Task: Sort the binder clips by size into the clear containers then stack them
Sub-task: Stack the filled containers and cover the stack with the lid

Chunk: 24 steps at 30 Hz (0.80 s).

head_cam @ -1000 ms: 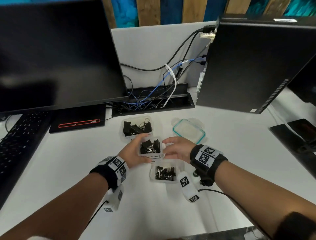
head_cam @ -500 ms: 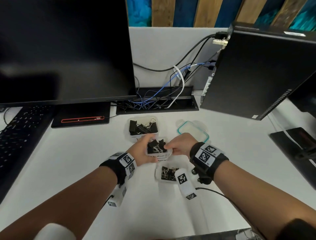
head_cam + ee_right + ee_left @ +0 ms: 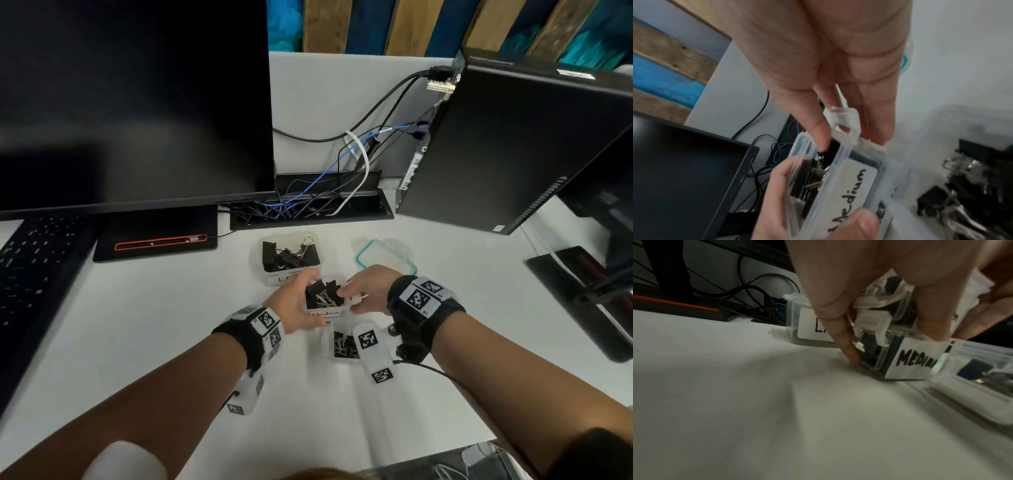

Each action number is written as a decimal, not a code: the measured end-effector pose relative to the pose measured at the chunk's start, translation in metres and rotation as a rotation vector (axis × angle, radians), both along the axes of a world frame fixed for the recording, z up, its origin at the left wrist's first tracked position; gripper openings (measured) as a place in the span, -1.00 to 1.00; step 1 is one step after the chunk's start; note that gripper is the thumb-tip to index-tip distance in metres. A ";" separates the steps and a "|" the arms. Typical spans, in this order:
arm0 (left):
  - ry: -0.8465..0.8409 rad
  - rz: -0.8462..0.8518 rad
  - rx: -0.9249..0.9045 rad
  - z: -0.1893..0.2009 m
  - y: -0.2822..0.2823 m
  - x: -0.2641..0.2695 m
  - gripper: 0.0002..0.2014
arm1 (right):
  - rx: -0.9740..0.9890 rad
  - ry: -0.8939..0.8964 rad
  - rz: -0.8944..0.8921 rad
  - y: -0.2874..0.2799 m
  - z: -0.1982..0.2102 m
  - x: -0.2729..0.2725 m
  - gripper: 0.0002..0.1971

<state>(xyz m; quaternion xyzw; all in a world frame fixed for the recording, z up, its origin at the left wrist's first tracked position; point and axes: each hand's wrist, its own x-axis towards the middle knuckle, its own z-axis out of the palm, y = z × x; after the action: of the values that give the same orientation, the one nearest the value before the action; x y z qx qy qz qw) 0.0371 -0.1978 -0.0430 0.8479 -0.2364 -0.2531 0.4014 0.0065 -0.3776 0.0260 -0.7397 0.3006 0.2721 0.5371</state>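
Three clear containers of black binder clips sit in a row on the white desk. The far one, the large container (image 3: 274,277) (image 3: 813,326), holds big clips. In the middle is the container labelled Medium (image 3: 325,313) (image 3: 916,360) (image 3: 851,191), tilted, with its lower corner close to the desk. My left hand (image 3: 305,301) (image 3: 894,344) grips its left side, and my right hand (image 3: 352,299) (image 3: 849,134) pinches its right rim by the latch tab. The small container (image 3: 342,344) (image 3: 962,178) lies nearest me, partly hidden by my right wrist.
A teal-rimmed lid (image 3: 385,258) lies right of the large container. A monitor (image 3: 137,102), its base (image 3: 157,236) and a keyboard (image 3: 30,274) fill the left. At the back is a cable tray (image 3: 308,205), and a PC tower (image 3: 507,147) stands at the right.
Both hands keep hold of the medium container. My right fingers have closed in over its right rim, and the container sits a little nearer the large one.
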 end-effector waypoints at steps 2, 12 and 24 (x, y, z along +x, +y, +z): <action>0.005 -0.005 -0.001 0.001 -0.001 0.001 -0.20 | -0.009 0.001 -0.012 0.001 0.001 0.000 -0.89; 0.024 -0.030 0.005 0.011 0.001 -0.001 -0.02 | 0.208 0.053 -0.175 -0.009 -0.001 -0.009 -0.56; 0.207 0.221 -0.183 -0.004 0.026 -0.025 -0.29 | 0.320 -0.120 -0.171 -0.014 -0.014 -0.027 -0.77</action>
<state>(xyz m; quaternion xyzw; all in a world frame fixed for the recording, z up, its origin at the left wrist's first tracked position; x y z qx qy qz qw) 0.0125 -0.1720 -0.0465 0.7981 -0.1213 -0.2706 0.5246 -0.0204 -0.3916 0.0122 -0.6313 0.2828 0.2254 0.6861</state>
